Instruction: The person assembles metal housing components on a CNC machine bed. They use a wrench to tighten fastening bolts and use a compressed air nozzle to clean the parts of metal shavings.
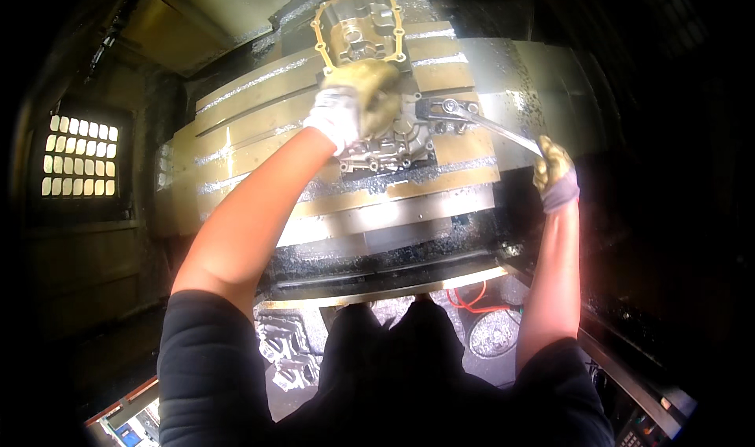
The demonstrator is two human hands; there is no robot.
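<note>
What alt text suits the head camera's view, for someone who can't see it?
Gloved right-hand fingers grip a long wrench, its ring end at a black clamp on a slotted machine table. The left hand, gloved and blurred, is by a flanged metal casting.

Wide tan-and-grey slotted metal bed [244, 144], silver chips strewn along slots. Dark left wall bearing bright window grid of pale rounded panes [80, 156]. Black chip-speckled trough [377, 277] along bed's near side, pale narrow metal ledge [314, 301] edging it. Below, on floor: heap of jagged silver metal pieces [287, 349]; round tub [470, 343] filled with silvery shavings, thin orange-red hose [464, 306] curling near it.
</note>
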